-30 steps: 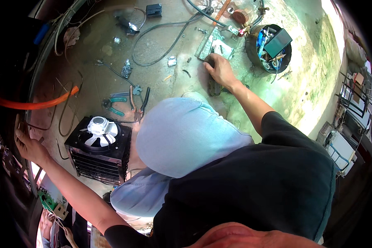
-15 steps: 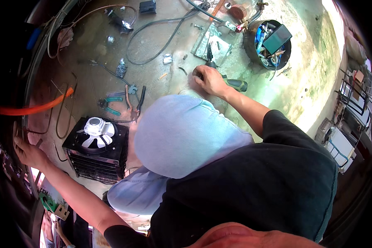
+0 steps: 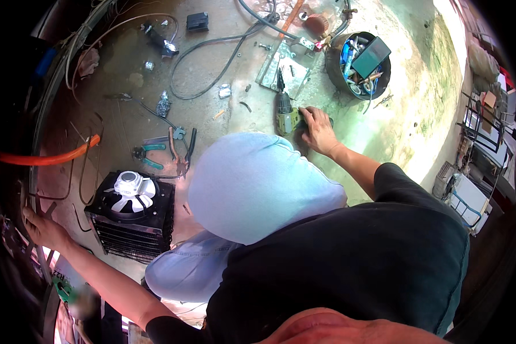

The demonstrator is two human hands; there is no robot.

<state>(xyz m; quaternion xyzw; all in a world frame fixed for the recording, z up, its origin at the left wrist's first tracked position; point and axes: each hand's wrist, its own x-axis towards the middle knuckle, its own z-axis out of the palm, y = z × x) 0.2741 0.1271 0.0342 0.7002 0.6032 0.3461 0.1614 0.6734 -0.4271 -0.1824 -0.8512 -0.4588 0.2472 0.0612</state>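
On the floor ahead of my knee lies a green and black cordless drill (image 3: 285, 112) with a dark bit in its chuck. My right hand (image 3: 320, 131) is closed over its handle, which the fingers partly cover. At the far left, my left hand (image 3: 45, 229) is curled against the edge of a dark metal frame (image 3: 35, 195); its fingertips are partly hidden. Beside that forearm stands a black finned condenser unit (image 3: 129, 229) with a white fan (image 3: 133, 192) on top. Pliers with teal handles (image 3: 152, 156) and copper-coloured cutters (image 3: 175, 150) lie beyond it.
A dark bucket (image 3: 333, 77) of tools stands at the far right. Nearby are a metal plate (image 3: 295, 74) and a looped grey hose (image 3: 203, 94). An orange tube (image 3: 51, 157) and bent copper pipes (image 3: 86, 178) are at left. Another person's hand (image 3: 66, 324) shows lower left.
My right hand has moved from the drill's front end back to its handle, and the drill has turned. My left hand has shifted slightly down along the frame, its fingers more curled.
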